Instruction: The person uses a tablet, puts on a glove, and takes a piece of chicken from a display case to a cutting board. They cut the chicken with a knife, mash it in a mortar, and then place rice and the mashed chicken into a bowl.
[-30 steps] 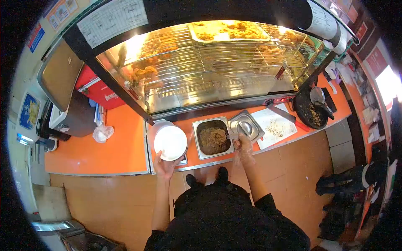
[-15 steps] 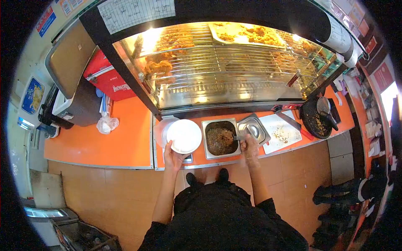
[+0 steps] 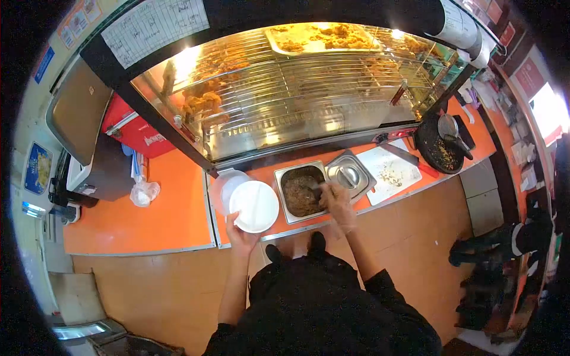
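Note:
My left hand [image 3: 240, 235] grips the near edge of a round white bowl [image 3: 255, 206] above the counter. A translucent round container [image 3: 224, 188] sits just behind the bowl. My right hand [image 3: 338, 204], closed, reaches over the right rim of a square steel pan [image 3: 281, 210] of brown, minced-looking food [image 3: 301, 199]. It holds a metal spoon [image 3: 314, 188], whose head is buried in or hidden by the food. Right of the pan lies its steel lid [image 3: 351, 176] with a loop handle.
A white cutting board [image 3: 389, 172] with crumbs bears a knife [image 3: 401, 154]. Beyond it stands a black pan [image 3: 438, 145] with a strainer. The heated glass cabinet [image 3: 285, 130] rises behind the counter. A plastic bag [image 3: 144, 193] lies left; another person [image 3: 493, 243] stands far right.
My right hand has moved left and lower into the pan, and the spoon, which was lifting a lump of food, is now down in it. My view has shifted slightly.

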Demonstrator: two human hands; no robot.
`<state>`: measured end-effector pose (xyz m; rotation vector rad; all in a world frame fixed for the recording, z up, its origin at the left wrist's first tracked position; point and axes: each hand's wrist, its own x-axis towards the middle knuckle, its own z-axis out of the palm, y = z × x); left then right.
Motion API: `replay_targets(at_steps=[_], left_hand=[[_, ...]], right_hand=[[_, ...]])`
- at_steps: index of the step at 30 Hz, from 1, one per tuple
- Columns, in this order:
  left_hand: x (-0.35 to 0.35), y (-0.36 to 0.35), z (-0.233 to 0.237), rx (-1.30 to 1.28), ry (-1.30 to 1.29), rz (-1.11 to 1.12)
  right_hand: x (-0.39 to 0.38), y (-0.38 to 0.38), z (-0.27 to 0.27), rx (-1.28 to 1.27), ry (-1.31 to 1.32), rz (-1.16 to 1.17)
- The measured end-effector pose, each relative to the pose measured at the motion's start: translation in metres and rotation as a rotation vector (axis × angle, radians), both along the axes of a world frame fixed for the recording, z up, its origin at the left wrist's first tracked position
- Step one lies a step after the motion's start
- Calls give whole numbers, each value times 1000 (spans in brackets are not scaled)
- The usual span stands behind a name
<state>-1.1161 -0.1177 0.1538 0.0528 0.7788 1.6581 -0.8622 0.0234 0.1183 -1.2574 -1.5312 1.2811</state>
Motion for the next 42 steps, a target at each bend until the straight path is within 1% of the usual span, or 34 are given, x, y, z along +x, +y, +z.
replay_targets(at_steps=[1,2,4,5,6,7,8,10,11,13,14,16,17,19,20,22,24,25,26,28,29,30,32,34,35,37,38,40,42], left_hand=[[2,-1,-3,-2,0,-3],[5,-2,-6,3,-40,-34],[10,-2,-12,4,-80,-68],[13,-2,-14,-14,-103,-120],[16,-2,-15,-31,-126,-171],[19,-1,-17,-33,-126,-171],[21,1,-20,-49,-131,-189],[19,6,-25,-63,-133,-206],[17,8,-26,-41,-145,-218],[14,8,-29,-23,-159,-230],[12,10,-29,-9,-164,-262],[9,11,-29,5,-163,-300],[8,11,-31,-14,-180,-281],[7,8,-35,-37,-198,-260],[6,7,-35,-18,-193,-236],[2,4,-35,1,-188,-214],[-7,-1,-31,30,-189,-140],[-20,-2,-47,122,-214,-201],[-23,-2,-45,123,-214,-199],[-26,3,-34,160,-192,-173],[-26,6,-30,160,-191,-173],[-24,9,-26,166,-200,-162],[-19,13,-20,174,-208,-151],[-14,15,-17,111,-53,-101],[-13,16,-20,113,-52,-100],[-12,15,-29,4,62,-147],[-12,15,-31,4,62,-143],[-12,16,-35,6,119,-204],[-12,18,-35,16,157,-224]], right_hand=[[-5,-4,10,138,-114,24],[-10,-7,11,137,-115,21],[-22,-13,14,559,-323,68],[-27,-18,13,556,-324,66],[-31,-24,11,568,-361,156],[-35,-28,10,579,-398,247],[-38,-28,7,578,-396,248],[-43,-24,1,305,-173,161],[-43,-23,3,304,-173,162],[-41,-19,8,-69,-126,117],[-41,-16,4,-71,-125,116],[-41,-10,-3,-252,151,56],[-40,-9,0,-248,155,54],[-34,-11,6,-383,318,-51],[-31,-10,4,-383,319,-51],[-23,-9,-1,-357,403,-121],[-10,-8,0,-360,384,-151],[-2,-8,1,-363,365,-180],[5,-9,-1,-362,365,-179],[20,-7,-13,-389,493,-253],[24,-2,-17,-442,558,-251],[29,-1,-21,-443,559,-252],[36,0,-27,-522,713,-242],[38,0,-29,-530,677,-287],[40,1,-34,-538,641,-331],[40,2,-50,-520,676,-342],[38,2,-50,-504,711,-356],[38,4,-48,-504,716,-360],[36,6,-34,-502,720,-363]])
